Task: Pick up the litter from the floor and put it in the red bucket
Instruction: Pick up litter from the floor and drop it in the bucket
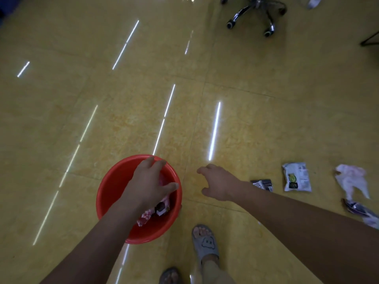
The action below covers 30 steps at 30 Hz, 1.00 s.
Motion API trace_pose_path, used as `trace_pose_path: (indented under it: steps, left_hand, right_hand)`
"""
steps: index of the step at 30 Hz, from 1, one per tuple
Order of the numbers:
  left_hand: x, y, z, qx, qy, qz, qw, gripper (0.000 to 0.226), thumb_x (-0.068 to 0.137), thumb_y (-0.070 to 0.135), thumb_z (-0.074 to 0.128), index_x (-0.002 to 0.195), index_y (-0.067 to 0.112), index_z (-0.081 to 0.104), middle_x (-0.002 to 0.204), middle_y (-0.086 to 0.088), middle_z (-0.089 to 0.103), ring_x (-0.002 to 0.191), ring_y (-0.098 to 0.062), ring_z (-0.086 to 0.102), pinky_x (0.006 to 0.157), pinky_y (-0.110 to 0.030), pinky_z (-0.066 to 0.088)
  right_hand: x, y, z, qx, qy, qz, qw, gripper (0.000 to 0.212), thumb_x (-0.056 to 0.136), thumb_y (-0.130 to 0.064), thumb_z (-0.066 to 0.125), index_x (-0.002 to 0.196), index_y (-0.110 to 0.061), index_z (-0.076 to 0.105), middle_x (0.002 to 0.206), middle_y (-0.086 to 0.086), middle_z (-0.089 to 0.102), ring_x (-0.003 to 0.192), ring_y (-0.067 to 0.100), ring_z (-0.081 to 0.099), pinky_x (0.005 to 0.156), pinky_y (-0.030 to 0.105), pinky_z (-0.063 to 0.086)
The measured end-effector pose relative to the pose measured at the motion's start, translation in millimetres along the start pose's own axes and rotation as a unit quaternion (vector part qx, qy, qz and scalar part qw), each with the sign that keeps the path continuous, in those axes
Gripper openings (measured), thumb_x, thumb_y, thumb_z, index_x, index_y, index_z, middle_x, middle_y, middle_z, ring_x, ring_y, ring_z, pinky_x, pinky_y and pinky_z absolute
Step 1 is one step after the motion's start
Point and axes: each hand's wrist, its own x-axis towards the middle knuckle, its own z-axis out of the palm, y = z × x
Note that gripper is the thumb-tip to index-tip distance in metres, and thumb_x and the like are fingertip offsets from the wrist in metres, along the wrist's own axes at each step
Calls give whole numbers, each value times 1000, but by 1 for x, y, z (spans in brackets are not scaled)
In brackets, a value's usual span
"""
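Stands over a smooth, round red bucket (111, 187) on a glossy yellow tiled floor (123, 103).
Holds the left grip (149, 185) spread and empty above crinkled wrappers (162, 210) inside the bucket; holds the right grip (217, 183) loosely curled, empty, over bare tile beside the rim. Faces floor litter at right: flat dark wrapper (263, 184), white pillow-shaped snack packet (296, 177), crumpled pale plastic bag (351, 181), purple foil wrapper (361, 212). Looks across open tile to a chrome chair base (256, 13).

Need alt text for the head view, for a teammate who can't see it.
The left hand is spread open over the red bucket, which holds wrappers, while the right hand reaches open above the yellow floor. A dark wrapper, a white snack packet and a white plastic bag lie to its right.
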Motion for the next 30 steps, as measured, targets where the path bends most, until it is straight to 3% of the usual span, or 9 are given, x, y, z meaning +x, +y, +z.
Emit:
trace_pose_path:
  steps: [8, 21, 30]
  left_hand:
    - [-22, 38, -2, 29, -16, 51, 998, 97, 73, 63, 72, 152, 33, 24, 163, -4, 9, 147, -28, 16, 114, -50, 30]
    - [-34, 127, 62, 83, -86, 152, 981, 109, 69, 61, 76, 154, 39, 11, 163, -6, 6, 149, -27, 11, 117, -46, 26]
    - [-15, 202, 145, 165, -132, 175, 962, 113, 66, 66, 74, 153, 43, 7, 163, -8, 3, 149, -32, 6, 117, -48, 24]
  right_hand:
    - [-85, 27, 21, 50, 53, 100, 992, 72, 87, -37, 65, 148, -21, 30, 140, 10, 38, 125, 32, 41, 97, 47, 46]
    - [-212, 114, 89, 170, 101, 268, 943, 80, 85, -49, 65, 150, -21, 28, 147, 10, 35, 128, 32, 42, 99, 44, 45]
    - [-269, 216, 138, 260, 104, 351, 894, 79, 84, -51, 66, 146, -18, 31, 139, 13, 40, 124, 32, 47, 99, 40, 44]
